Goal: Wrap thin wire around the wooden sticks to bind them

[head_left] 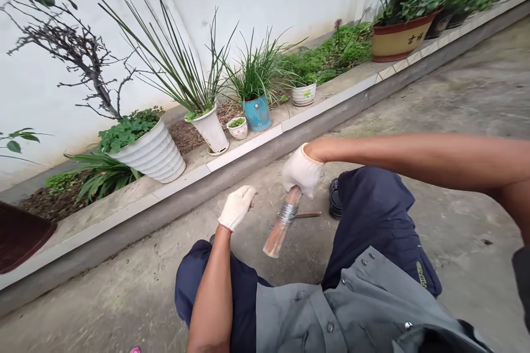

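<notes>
My right hand (303, 172), in a white knit glove, is wrapped round the upper end of a wooden piece (273, 241) low over the concrete. Silvery wire (287, 214) is wound in many turns about the wood's middle, and its lower end is wider and slants down to the left. My left hand (238, 208), gloved too, is apart from the wood, to its left. Its fingers are curled together, and whatever they may hold is hidden. Behind the wood, a thin dark bar (308, 214) lies on the ground, partly covered.
A low tiled kerb (244, 151) crosses ahead, bearing a white ribbed pot (151, 151), a tall white pot (211, 129), a blue pot (257, 113) and a yellow-brown pot (399, 38). My bent knees (368, 215) flank the work spot on the concrete floor (136, 287).
</notes>
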`<act>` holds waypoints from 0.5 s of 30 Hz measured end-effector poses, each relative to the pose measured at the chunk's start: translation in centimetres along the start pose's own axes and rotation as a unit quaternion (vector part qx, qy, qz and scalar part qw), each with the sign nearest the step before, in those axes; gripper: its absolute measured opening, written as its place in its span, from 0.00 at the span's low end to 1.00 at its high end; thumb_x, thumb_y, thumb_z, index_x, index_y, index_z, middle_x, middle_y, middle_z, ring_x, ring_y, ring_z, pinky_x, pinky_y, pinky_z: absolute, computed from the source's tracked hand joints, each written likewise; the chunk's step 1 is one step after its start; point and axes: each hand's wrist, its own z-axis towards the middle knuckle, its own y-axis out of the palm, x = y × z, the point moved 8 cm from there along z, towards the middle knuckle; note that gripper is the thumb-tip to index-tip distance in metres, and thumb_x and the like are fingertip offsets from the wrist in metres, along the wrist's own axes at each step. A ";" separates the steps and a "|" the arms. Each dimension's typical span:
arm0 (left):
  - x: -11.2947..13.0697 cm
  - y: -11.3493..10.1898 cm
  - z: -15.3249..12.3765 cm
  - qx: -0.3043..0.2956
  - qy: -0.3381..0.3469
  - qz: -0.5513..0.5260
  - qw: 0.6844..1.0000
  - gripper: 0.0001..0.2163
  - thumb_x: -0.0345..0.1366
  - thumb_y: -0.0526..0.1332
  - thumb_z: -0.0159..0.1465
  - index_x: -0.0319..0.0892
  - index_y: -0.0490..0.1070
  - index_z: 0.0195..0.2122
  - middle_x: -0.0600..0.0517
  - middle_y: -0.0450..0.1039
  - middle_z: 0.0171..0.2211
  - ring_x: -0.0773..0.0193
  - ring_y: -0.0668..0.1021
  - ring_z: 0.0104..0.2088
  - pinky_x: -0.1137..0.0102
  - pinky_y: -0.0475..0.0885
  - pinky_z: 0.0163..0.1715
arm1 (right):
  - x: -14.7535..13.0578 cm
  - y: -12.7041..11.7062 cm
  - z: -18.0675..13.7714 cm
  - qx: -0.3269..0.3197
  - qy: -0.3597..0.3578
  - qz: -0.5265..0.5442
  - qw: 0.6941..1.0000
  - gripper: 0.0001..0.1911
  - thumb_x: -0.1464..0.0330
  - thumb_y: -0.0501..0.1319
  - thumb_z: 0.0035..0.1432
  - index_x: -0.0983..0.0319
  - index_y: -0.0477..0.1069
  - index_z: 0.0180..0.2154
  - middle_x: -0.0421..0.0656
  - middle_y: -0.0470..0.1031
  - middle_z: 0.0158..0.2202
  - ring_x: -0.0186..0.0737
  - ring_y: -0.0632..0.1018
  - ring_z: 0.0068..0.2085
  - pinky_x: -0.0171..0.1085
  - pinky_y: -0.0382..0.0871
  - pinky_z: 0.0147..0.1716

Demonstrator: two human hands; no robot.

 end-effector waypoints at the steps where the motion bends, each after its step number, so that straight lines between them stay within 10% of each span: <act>1: 0.1 0.3 0.0 -0.007 0.004 -0.010 1.000 0.16 0.42 0.52 0.71 0.40 0.78 0.36 0.56 0.73 0.23 0.65 0.73 0.23 0.74 0.68 0.26 | -0.4 0.0 0.0 -0.046 -0.011 0.014 0.999 0.27 0.52 0.63 0.61 0.69 0.77 0.23 0.39 0.71 0.20 0.30 0.65 0.25 0.25 0.57 0.20; 4: 0.5 1.7 -0.1 -0.033 0.020 -0.023 0.999 0.20 0.41 0.50 0.72 0.36 0.78 0.36 0.54 0.74 0.23 0.64 0.73 0.23 0.73 0.69 0.24 | -0.2 -1.9 0.4 -0.094 0.016 0.035 0.995 0.15 0.60 0.69 0.52 0.66 0.79 0.36 0.36 0.74 0.25 0.31 0.69 0.26 0.28 0.58 0.26; 9: 0.2 4.3 -0.4 -0.059 0.006 -0.043 0.997 0.19 0.46 0.50 0.73 0.41 0.77 0.41 0.54 0.75 0.25 0.65 0.76 0.24 0.72 0.69 0.28 | 3.9 -6.3 1.8 0.072 0.205 -0.046 0.975 0.19 0.61 0.65 0.56 0.63 0.78 0.47 0.47 0.80 0.37 0.42 0.77 0.35 0.35 0.63 0.35; 15: 0.6 3.8 -0.6 -0.055 0.032 0.035 0.997 0.18 0.45 0.49 0.73 0.44 0.77 0.38 0.54 0.75 0.26 0.64 0.76 0.26 0.71 0.67 0.32 | 7.8 -2.4 2.1 0.049 0.302 -0.103 0.946 0.12 0.76 0.64 0.53 0.74 0.78 0.40 0.63 0.79 0.42 0.57 0.77 0.47 0.47 0.63 0.45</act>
